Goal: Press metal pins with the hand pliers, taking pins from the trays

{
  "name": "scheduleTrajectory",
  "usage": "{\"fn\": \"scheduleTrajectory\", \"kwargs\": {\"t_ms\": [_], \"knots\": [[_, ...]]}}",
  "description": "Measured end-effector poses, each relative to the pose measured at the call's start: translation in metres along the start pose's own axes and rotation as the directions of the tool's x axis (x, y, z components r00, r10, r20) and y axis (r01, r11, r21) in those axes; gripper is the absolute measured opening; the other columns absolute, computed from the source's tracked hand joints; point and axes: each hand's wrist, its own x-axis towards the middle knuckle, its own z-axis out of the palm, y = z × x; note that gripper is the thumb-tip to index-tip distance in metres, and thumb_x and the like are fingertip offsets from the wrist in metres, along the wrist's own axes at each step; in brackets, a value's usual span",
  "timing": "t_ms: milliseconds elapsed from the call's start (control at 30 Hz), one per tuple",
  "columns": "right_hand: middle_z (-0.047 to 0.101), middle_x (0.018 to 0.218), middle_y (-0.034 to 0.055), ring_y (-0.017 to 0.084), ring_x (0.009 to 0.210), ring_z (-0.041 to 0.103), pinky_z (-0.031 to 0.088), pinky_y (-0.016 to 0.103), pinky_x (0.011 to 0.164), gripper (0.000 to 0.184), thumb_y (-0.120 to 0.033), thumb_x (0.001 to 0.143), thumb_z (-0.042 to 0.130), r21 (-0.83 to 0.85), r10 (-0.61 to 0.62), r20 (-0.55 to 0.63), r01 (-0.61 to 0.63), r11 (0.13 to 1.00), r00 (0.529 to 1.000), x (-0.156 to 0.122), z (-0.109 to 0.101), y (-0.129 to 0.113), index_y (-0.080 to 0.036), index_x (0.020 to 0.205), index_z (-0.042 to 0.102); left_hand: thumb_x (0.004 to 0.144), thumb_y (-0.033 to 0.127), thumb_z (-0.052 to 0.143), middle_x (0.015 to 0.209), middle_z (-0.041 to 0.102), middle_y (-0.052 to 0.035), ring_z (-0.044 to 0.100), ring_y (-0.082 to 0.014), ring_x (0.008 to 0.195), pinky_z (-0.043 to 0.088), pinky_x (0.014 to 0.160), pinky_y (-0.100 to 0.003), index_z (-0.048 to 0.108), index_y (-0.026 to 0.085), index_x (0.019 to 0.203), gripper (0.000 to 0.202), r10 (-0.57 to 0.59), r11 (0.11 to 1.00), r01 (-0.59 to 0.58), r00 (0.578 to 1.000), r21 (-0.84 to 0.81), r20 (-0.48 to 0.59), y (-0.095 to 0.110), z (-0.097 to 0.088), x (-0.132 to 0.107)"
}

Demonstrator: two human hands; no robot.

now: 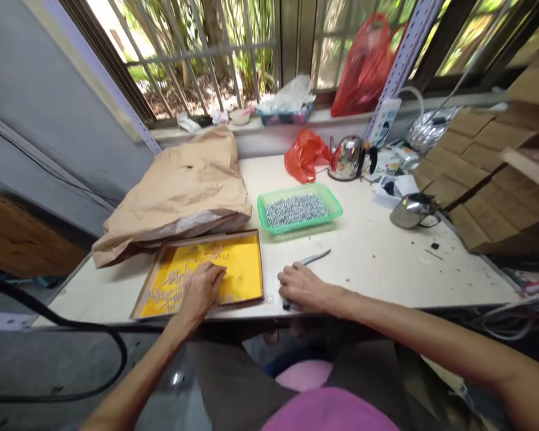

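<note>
My left hand point(203, 290) is over a shallow yellow-bottomed tray point(245, 269), thumb and fingertips pinched together; whatever lies between them is too small to make out. Many small pale, thin pieces point(174, 278) are scattered in the tray, mostly at its left side. On the table to the right of the tray, my right hand point(304, 288) is closed with its fingers curled over a slim grey tool point(317, 257). The tool's curved, pointed end sticks out beyond the knuckles. A dark end shows below the fingers, but the middle is hidden.
A green plastic basket point(336, 211) full of small metal pins stands behind my hands. Crumpled brown paper point(184, 185) lies at the back left. A red bag point(306, 157), a kettle point(347, 158) and a metal jug point(408, 212) stand farther right, beside stacked cardboard point(498, 197).
</note>
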Motion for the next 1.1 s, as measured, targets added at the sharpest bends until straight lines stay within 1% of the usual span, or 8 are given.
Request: {"fn": "scheduleTrajectory", "kwargs": {"t_ms": [133, 300, 467, 533, 667, 800, 967, 1100], "knots": [[0.059, 0.092, 0.0085, 0.022, 0.092, 0.05, 0.035, 0.037, 0.077, 0.015, -0.016, 0.09, 0.049, -0.064, -0.012, -0.058, 0.009, 0.998, 0.998, 0.013, 0.016, -0.002, -0.015, 0.087, 0.063, 0.085, 0.039, 0.051, 0.088, 0.072, -0.0076, 0.066, -0.0221, 0.084, 0.051, 0.078, -0.032, 0.072, 0.019, 0.085, 0.029, -0.12, 0.96, 0.112, 0.993, -0.258, -0.016, 0.02, -0.002, 0.002], [0.061, 0.088, 0.0064, 0.022, 0.086, 0.052, 0.037, 0.037, 0.077, 0.008, -0.015, 0.084, 0.056, -0.091, -0.079, -0.07, 0.072, 0.993, 0.994, 0.011, 0.022, -0.001, -0.014, 0.09, 0.061, 0.078, 0.05, 0.059, 0.094, 0.074, -0.0073, 0.068, -0.0214, 0.076, 0.053, 0.068, -0.03, 0.074, 0.019, 0.091, 0.037, -0.34, 0.801, 0.363, 0.93, -0.476, 0.138, 0.037, -0.007, -0.001], [0.063, 0.089, 0.0065, 0.018, 0.084, 0.055, 0.04, 0.033, 0.076, 0.014, -0.016, 0.09, 0.049, 0.105, -0.016, -0.218, 0.04, 0.994, 0.976, 0.008, 0.015, 0.006, -0.017, 0.093, 0.063, 0.072, 0.048, 0.065, 0.078, 0.073, -0.0063, 0.064, -0.0173, 0.062, 0.05, 0.061, -0.027, 0.074, 0.014, 0.093, 0.041, -0.44, 0.653, 0.508, 0.858, -0.562, 0.264, 0.056, -0.012, -0.008], [0.063, 0.091, 0.0076, 0.017, 0.087, 0.055, 0.042, 0.031, 0.078, 0.016, -0.014, 0.091, 0.047, 0.202, 0.061, -0.366, 0.016, 0.979, 0.929, 0.012, -0.002, 0.019, -0.015, 0.096, 0.063, 0.072, 0.047, 0.066, 0.074, 0.071, -0.0048, 0.062, -0.0152, 0.061, 0.049, 0.061, -0.025, 0.073, 0.013, 0.093, 0.04, -0.429, 0.588, 0.535, 0.842, -0.606, 0.327, 0.071, -0.011, -0.011], [0.061, 0.095, 0.0072, 0.017, 0.091, 0.054, 0.045, 0.033, 0.081, 0.021, -0.012, 0.092, 0.042, 0.33, 0.282, -0.617, -0.084, 0.94, 0.735, 0.027, -0.054, 0.076, -0.015, 0.096, 0.063, 0.073, 0.042, 0.066, 0.063, 0.066, -0.0016, 0.056, -0.0109, 0.052, 0.045, 0.052, -0.021, 0.072, 0.012, 0.088, 0.035, -0.35, 0.509, 0.581, 0.814, -0.635, 0.464, 0.103, 0.001, -0.015], [0.056, 0.11, 0.0128, 0.022, 0.095, 0.054, 0.046, 0.038, 0.083, 0.026, -0.011, 0.087, 0.05, 0.365, 0.533, -0.559, -0.389, 0.846, 0.635, 0.022, -0.078, 0.122, -0.011, 0.108, 0.064, 0.076, 0.035, 0.063, 0.048, 0.055, 0.0037, 0.049, -0.0091, 0.04, 0.04, 0.042, -0.019, 0.07, 0.012, 0.087, 0.026, -0.325, 0.537, 0.622, 0.776, -0.569, 0.541, 0.123, 0.024, -0.014], [0.06, 0.097, 0.0076, 0.017, 0.086, 0.057, 0.046, 0.032, 0.076, 0.025, -0.021, 0.096, 0.045, 0.36, 0.388, -0.332, -0.264, 0.895, 0.86, -0.028, -0.043, 0.074, -0.015, 0.105, 0.066, 0.08, 0.031, 0.06, 0.039, 0.049, 0.0055, 0.044, -0.0078, 0.033, 0.036, 0.037, -0.018, 0.067, 0.012, 0.082, 0.02, -0.335, 0.56, 0.684, 0.703, -0.467, 0.627, 0.13, 0.037, -0.001], [0.058, 0.103, 0.0083, 0.016, 0.084, 0.058, 0.043, 0.027, 0.071, 0.021, -0.027, 0.093, 0.052, 0.378, 0.361, -0.063, -0.312, 0.871, 0.93, -0.067, -0.009, 0.018, -0.016, 0.108, 0.063, 0.079, 0.028, 0.061, 0.04, 0.05, 0.0059, 0.043, -0.0064, 0.031, 0.034, 0.035, -0.017, 0.066, 0.012, 0.074, 0.017, -0.329, 0.605, 0.682, 0.684, -0.411, 0.651, 0.134, 0.037, 0.007]]}}
